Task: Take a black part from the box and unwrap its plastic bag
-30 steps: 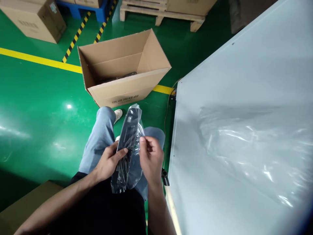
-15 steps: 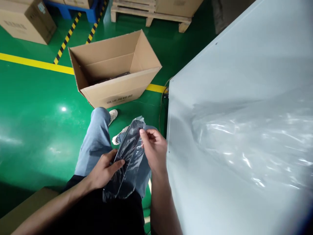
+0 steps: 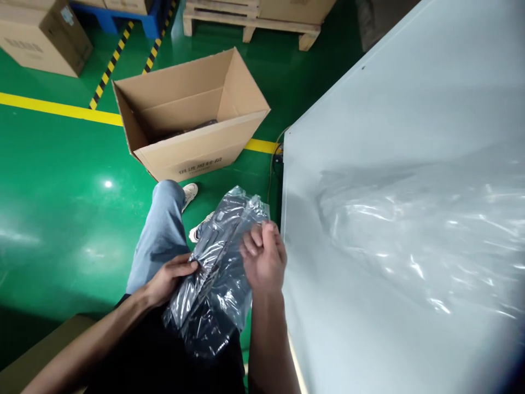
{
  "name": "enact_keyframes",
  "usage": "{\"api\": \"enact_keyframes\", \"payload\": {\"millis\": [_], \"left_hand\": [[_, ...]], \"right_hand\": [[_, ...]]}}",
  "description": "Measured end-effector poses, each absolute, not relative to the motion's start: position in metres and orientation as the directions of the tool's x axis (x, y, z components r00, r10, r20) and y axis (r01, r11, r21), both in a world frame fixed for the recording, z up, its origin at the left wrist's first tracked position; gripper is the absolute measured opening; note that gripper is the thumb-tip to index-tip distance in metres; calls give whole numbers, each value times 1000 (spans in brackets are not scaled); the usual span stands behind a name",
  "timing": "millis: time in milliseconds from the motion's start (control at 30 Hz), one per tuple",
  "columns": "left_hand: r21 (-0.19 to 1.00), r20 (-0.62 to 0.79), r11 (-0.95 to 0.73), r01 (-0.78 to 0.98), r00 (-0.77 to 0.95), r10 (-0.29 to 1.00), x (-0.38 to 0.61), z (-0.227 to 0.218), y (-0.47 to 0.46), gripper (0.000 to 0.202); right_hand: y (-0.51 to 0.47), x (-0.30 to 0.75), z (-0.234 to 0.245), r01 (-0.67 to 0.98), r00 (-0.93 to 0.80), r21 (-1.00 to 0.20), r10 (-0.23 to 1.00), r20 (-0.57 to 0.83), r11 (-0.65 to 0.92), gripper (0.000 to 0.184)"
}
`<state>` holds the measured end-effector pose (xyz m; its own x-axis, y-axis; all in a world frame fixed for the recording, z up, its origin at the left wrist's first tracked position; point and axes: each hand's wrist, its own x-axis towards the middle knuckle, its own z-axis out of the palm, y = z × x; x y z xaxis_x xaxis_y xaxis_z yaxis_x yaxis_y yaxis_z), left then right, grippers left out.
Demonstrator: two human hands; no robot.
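Right now both hands grip a clear plastic bag (image 3: 217, 273) with a long black part inside, held over the lap. Left hand (image 3: 170, 279) pinches the bag's left edge; right hand (image 3: 262, 257) clutches its upper right side, just beside the pale table (image 3: 389, 137). Beyond the bag sits an open cardboard box (image 3: 192, 148).

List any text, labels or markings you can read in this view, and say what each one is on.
Open cardboard box, front wall: a line of printed Chinese characters, too blurred to read.
Closed carton at top left: a dark printed line and a small label, both too small to read.
Clear plastic bag with a dark part inside, held by the left hand and right hand: no legible print.
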<state>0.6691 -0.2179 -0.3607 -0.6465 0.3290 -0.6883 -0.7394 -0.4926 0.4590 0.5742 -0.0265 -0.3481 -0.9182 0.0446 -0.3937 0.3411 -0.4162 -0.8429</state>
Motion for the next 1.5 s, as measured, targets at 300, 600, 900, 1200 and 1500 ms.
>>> {"api": "enact_keyframes", "payload": {"millis": [300, 600, 900, 1200, 1500], "left_hand": [[820, -515, -234, -522, -852, 95, 645, -354, -184, 70], [515, -728, -419, -747, -640, 246, 649, -338, -201, 86], [815, -569, -280, -508, -794, -217, 624, -346, -205, 62], [908, -419, -205, -366, -785, -456, 616, -350, -207, 63], [630, -677, -580, -516, -731, -84, 606, -349, -246, 87]], "right_hand": [[-31, 585, -320, 258, -961, -933, 37, -276, -250, 40], [-6, 573, -331, 193, -941, -900, 187, -283, -391, 43], [-14, 580, -363, 180, -936, -984, 305, -173, -4, 58], [-56, 634, -375, 585, -809, -805, -146, -569, -101, 56], [0, 614, -362, 559, -806, -826, -284, -520, -73, 50]]}}
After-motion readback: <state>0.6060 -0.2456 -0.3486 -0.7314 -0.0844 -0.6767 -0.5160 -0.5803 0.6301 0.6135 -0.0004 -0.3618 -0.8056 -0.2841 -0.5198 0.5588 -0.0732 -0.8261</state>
